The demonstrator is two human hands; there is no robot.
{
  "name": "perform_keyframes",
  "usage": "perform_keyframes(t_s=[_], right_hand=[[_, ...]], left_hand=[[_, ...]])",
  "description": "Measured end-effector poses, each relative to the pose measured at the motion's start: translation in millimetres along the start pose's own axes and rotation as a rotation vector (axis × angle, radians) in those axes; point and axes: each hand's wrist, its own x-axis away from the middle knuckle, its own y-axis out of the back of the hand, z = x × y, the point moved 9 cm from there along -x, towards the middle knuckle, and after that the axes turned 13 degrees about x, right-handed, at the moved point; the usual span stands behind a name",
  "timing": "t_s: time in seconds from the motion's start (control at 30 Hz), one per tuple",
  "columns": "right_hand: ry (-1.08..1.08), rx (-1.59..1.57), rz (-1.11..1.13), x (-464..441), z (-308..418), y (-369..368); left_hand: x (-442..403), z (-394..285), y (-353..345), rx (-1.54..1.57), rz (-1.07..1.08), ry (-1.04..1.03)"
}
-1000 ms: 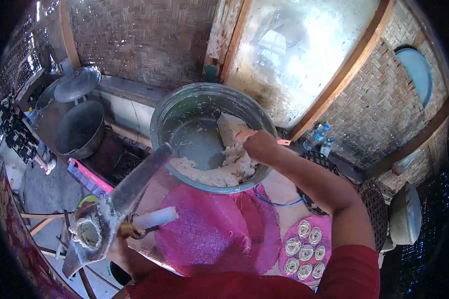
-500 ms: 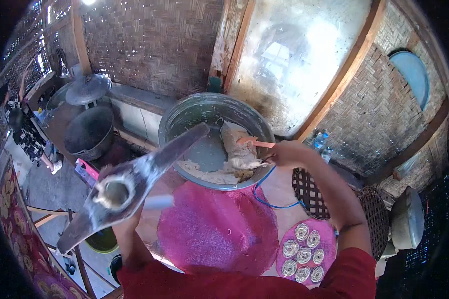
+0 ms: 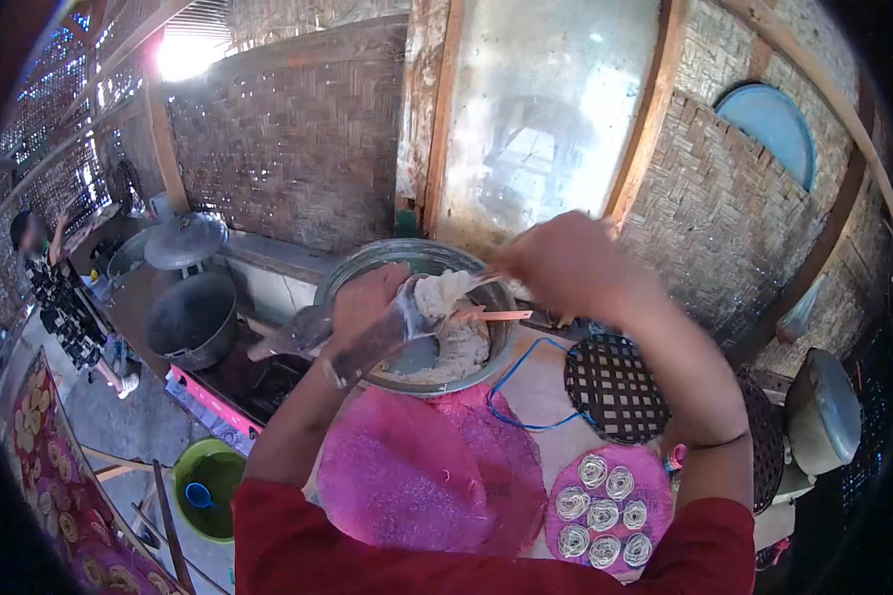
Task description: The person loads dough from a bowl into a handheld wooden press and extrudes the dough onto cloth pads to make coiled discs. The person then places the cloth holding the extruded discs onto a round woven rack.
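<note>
My left hand (image 3: 369, 297) is wrapped round a dark wooden press (image 3: 372, 347), tilted over the large round basin (image 3: 347, 266). Pale dough (image 3: 442, 294) sits at the press's opening. My right hand (image 3: 566, 260), blurred, is closed just right of the opening, holding a thin utensil that reaches the dough. More dough (image 3: 463, 349) lies along the basin's right and lower side. An orange-handled tool (image 3: 506, 315) rests in it, its handle over the rim.
Pink cloth mats (image 3: 417, 466) lie in front of the basin; a smaller one (image 3: 556, 506) bears several noodle nests (image 3: 602, 514). A woven basket lid (image 3: 615, 389) is at right. A green tub (image 3: 208, 486) and another person (image 3: 60, 288) are at left.
The press has moved from the lower left to above the basin and turned. My right hand has risen from the dough with the utensil toward the press opening. The view has shifted upward.
</note>
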Motion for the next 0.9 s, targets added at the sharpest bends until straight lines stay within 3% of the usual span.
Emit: perform_keyframes(t_s=[0.07,0.13,0.17,0.3,0.4,0.43,0.5,0.6,0.67,0.7,0.77,0.83,0.87,0.9], right_hand=[[0.038,0.271,-0.233,1,34,-9],[0.019,0.273,-0.314,19,51,-10],[0.006,0.272,-0.392,26,56,-5],[-0.060,0.289,-0.425,66,34,13],[-0.248,0.311,-0.246,75,-5,27],[-0.182,0.304,-0.300,70,-1,30],[-0.080,0.260,-0.359,57,9,22],[-0.035,0.296,-0.225,37,26,-6],[-0.054,0.227,-0.265,46,25,-11],[-0.077,0.236,-0.303,56,20,-5],[-0.090,0.247,-0.348,73,9,10],[-0.355,0.255,-0.263,86,-28,16],[-0.356,0.253,-0.266,81,-30,14],[-0.324,0.244,-0.295,75,-25,10]], left_hand=[[12,0,-5,0.198,-0.045,-0.166],[13,29,-19,1.164,-0.121,0.188],[12,20,-15,1.319,-0.094,0.183],[-3,28,-12,1.060,-0.059,0.298],[-8,41,-14,0.975,-0.137,0.353],[-10,29,-16,1.017,-0.152,0.272],[-21,-5,-3,0.723,-0.128,0.074],[-33,-50,2,0.224,-0.086,-0.093],[-30,-34,-4,0.272,-0.055,-0.080],[-25,-9,-9,0.618,-0.129,-0.112],[-21,21,-5,0.957,-0.212,-0.143],[-27,44,-3,0.343,-0.223,0.029],[-32,48,2,0.037,-0.217,0.112],[-34,33,4,-0.040,-0.260,0.006]])
